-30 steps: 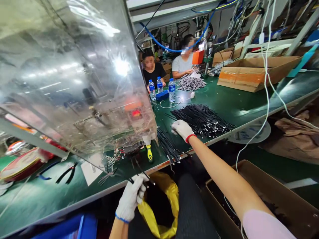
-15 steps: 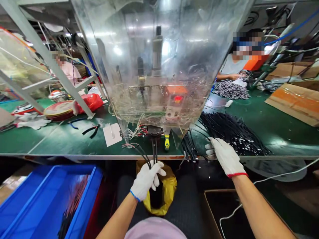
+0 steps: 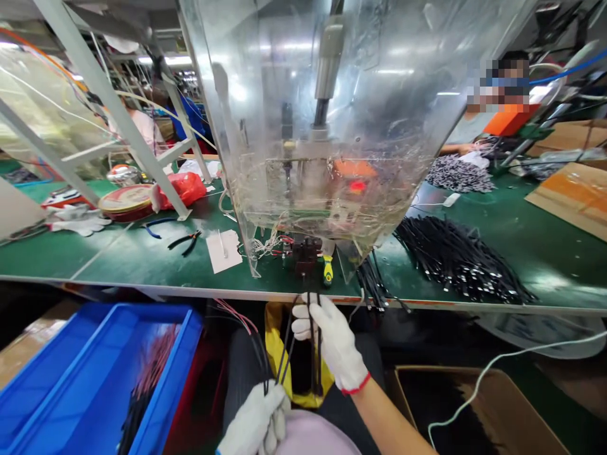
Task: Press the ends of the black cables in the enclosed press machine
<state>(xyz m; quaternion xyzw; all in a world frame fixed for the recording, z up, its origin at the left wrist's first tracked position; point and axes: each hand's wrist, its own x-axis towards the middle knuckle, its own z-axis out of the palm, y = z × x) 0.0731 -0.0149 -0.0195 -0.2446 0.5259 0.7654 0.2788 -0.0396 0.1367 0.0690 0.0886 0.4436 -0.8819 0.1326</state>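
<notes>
My left hand [image 3: 264, 417], in a white knit glove, is low near my lap, closed around thin black cables [image 3: 262, 361]. Reddish and pale wire ends [image 3: 237, 314] fan out from some of these. My gloved right hand [image 3: 332, 344] is just below the bench edge, its fingers pinched on a pair of black cables [image 3: 313, 354] that hang downward. Straight ahead, beneath a clear plastic guard [image 3: 341, 183], is the machine's small dark fixture block [image 3: 306, 253]. Beside it lies a yellow-green screwdriver [image 3: 327, 270]. A yellow bag [image 3: 275, 328] hangs open behind my hands.
A large heap of black cables [image 3: 459, 259] and a smaller bunch [image 3: 374, 281] lie on the green bench [image 3: 564, 253]. Pliers [image 3: 187, 241] and a white card [image 3: 224, 251] are at left. Below are a blue bin [image 3: 102, 379] and a cardboard box [image 3: 502, 385]. Co-workers sit beyond.
My right hand has come from the cable heap to the centre and now grips cables. My left hand has dropped toward my lap. Cables no longer sit at the fixture block. The view has shifted left.
</notes>
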